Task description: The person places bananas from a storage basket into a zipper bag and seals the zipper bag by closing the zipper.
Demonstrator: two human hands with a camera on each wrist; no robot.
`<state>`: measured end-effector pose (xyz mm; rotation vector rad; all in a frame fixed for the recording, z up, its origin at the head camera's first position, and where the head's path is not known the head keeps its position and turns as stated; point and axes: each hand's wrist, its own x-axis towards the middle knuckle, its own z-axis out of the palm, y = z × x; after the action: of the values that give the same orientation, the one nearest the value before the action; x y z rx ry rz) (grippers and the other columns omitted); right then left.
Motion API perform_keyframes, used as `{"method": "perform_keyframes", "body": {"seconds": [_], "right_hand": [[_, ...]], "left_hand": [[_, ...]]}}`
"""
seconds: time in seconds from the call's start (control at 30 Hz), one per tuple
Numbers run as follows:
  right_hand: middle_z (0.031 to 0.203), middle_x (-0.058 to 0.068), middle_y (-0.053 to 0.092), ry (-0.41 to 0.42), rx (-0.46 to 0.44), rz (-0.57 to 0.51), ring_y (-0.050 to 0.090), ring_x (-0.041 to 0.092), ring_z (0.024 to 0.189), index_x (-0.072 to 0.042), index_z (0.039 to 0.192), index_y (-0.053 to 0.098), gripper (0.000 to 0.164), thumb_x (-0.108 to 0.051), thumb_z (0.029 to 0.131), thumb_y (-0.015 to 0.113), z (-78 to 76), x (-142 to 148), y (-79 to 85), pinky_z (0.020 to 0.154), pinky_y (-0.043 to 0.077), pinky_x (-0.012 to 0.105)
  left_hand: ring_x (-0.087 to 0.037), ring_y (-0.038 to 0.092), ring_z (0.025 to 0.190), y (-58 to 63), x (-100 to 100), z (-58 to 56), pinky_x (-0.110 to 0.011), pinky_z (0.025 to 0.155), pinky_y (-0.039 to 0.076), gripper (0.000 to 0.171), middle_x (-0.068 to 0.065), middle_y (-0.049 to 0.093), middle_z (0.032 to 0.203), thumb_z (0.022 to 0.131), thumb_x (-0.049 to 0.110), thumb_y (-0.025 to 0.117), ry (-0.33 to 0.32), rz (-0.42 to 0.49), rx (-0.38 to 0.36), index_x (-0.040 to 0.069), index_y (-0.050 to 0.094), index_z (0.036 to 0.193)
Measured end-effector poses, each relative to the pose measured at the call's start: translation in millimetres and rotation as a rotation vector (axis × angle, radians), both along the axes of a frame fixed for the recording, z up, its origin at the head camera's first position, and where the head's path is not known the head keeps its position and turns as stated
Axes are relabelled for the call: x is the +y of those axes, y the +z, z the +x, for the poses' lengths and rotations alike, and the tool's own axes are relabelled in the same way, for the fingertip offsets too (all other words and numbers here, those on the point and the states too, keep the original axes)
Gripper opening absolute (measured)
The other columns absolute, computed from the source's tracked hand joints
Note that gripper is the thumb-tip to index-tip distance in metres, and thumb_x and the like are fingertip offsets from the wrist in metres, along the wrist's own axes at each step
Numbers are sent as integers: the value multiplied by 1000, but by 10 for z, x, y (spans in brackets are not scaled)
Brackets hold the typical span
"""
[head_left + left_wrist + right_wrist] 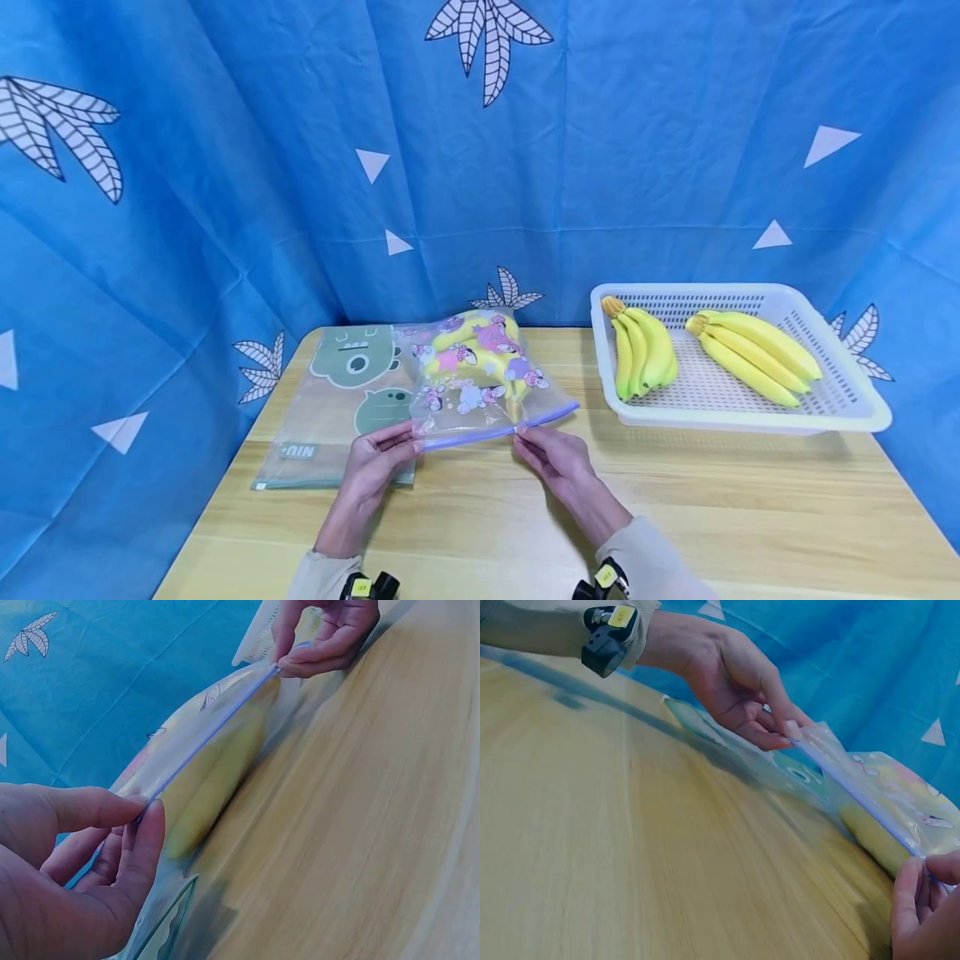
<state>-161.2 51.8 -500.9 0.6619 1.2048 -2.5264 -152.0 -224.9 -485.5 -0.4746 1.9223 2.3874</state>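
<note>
A clear zip bag (491,396) printed with pink, purple and white cartoon figures lies at the middle of the table, with yellow bananas (217,780) inside. Along its near edge runs a purple zip strip (468,436). My left hand (375,467) pinches the left end of this strip between thumb and fingers. Further right on the strip, short of its right corner, my right hand (558,458) pinches it with thumb and forefinger. Both wrist views show the strip stretched between the two hands, raised off the tabletop.
A second zip bag (322,425) with green cartoon prints lies flat at the left, partly under the first. At the back right stands a white basket (697,289) with two bunches of bananas (648,346). A blue curtain (480,192) hangs behind the wooden table (712,500).
</note>
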Motion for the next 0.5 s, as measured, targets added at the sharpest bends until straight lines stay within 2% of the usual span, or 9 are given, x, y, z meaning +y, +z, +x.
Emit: {"method": "perform_keyframes", "body": {"seconds": [0.13, 0.23, 0.37, 0.5], "right_hand": [[87, 17, 74, 41, 20, 2, 74, 22, 81, 11, 104, 68, 14, 10, 91, 68, -11, 30, -10, 83, 62, 32], [90, 17, 75, 66, 38, 10, 74, 22, 84, 11, 107, 66, 15, 8, 92, 67, -20, 56, -18, 86, 61, 32], [93, 18, 75, 106, 54, 14, 74, 23, 88, 12, 110, 64, 18, 7, 93, 68, -23, 75, -22, 90, 60, 34], [95, 19, 75, 166, 62, -2, 74, 24, 90, 12, 110, 65, 17, 7, 93, 67, -43, 65, -21, 92, 59, 35]], "left_hand": [[-15, 71, 82, 9, 47, -10, -25, 75, 60, 40, -11, 75, 98, 82, -18, 70, -19, -30, -42, -11, 67, 122], [-14, 69, 83, 7, 99, -23, -24, 76, 59, 43, -10, 73, 101, 87, -14, 67, -97, -26, -64, -14, 60, 129], [-16, 72, 89, -26, 201, -34, -27, 84, 60, 39, -10, 74, 100, 91, -14, 62, -169, 98, -61, -15, 55, 130], [-17, 74, 91, -70, 302, -48, -29, 87, 60, 35, -14, 75, 102, 92, -14, 62, -137, 153, -36, -17, 56, 127]]}}
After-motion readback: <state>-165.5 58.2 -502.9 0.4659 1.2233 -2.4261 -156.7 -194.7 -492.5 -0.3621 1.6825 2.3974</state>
